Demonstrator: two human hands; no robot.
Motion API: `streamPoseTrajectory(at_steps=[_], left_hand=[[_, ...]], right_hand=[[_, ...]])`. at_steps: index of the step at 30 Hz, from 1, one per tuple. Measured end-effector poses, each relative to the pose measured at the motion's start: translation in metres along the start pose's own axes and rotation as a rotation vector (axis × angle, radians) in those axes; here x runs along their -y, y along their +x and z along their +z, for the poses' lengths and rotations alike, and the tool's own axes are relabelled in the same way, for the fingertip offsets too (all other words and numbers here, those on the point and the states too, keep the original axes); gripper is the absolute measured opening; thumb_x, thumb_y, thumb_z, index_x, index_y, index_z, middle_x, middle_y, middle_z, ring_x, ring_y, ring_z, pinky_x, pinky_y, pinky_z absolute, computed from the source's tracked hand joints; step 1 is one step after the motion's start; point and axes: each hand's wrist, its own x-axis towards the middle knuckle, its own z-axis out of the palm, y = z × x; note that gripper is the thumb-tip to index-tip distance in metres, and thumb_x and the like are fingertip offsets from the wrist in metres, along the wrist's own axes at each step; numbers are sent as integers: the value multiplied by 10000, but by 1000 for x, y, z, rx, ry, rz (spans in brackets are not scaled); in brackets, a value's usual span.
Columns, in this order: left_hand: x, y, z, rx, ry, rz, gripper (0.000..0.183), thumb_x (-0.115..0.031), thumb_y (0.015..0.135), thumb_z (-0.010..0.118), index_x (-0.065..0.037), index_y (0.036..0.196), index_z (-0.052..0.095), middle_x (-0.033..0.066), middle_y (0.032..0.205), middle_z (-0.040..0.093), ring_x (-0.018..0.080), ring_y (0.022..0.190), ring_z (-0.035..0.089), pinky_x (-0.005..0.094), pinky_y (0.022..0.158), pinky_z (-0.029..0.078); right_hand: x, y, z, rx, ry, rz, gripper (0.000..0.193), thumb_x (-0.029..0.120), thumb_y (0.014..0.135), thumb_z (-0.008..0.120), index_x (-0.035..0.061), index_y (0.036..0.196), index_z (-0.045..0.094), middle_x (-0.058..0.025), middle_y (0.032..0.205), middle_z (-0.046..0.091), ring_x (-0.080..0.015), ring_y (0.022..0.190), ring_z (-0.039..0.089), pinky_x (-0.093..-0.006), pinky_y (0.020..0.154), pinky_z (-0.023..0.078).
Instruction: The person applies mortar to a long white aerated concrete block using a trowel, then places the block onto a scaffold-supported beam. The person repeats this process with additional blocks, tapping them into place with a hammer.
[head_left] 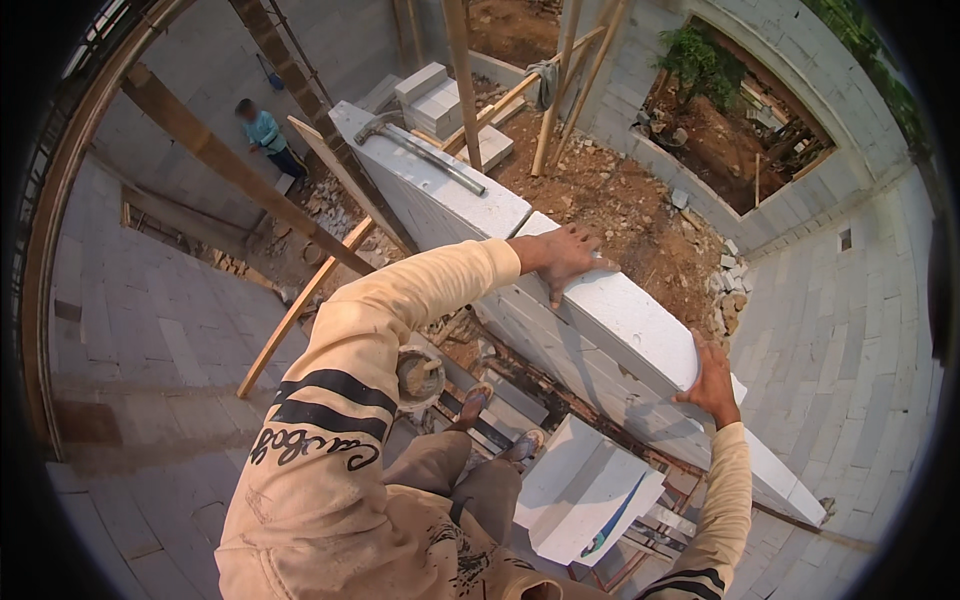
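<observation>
A long white lightweight concrete block [640, 320] lies on top of the thin block wall [560, 325], which runs diagonally from far left to near right. My left hand [568, 258] grips its far end, fingers spread over the top and thumb down the near face. Around the near right end of the same block, my right hand [713, 385] is closed, with part of its grip hidden. A narrow gap parts the block from a neighbouring one [450, 185], on which a hammer [420, 152] with a metal handle lies beyond my left hand.
Below me, more white blocks [585, 490] are stacked beside my feet, near a round bucket [420, 378]. Wooden props [240, 165] cross the left side. Rubble and soil [625, 215] cover the ground behind the wall. Another person [265, 135] stands at the far left.
</observation>
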Motion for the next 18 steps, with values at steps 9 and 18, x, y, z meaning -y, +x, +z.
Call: streamPoseTrajectory(at_steps=[9,18], left_hand=[[8,0,10,8,-5,-10,1353,-461,559,1015,-304,1683,278,250,1489,481,481,1427,452,603,1193,353],[13,2,10,-12,-36,0,1334,-454,557,1011,-306,1674,297,237,1477,494,479,1405,471,588,1180,372]], right_hand=[[-2,9,14,16,-7,21,1439,196,370,1039,133,1635,357,-166,1341,576,-416,1269,537,-517,1125,416],[-3,14,12,44,14,18,1393,206,444,1027,136,1647,327,-188,1385,554,-439,1287,502,-534,1130,389]])
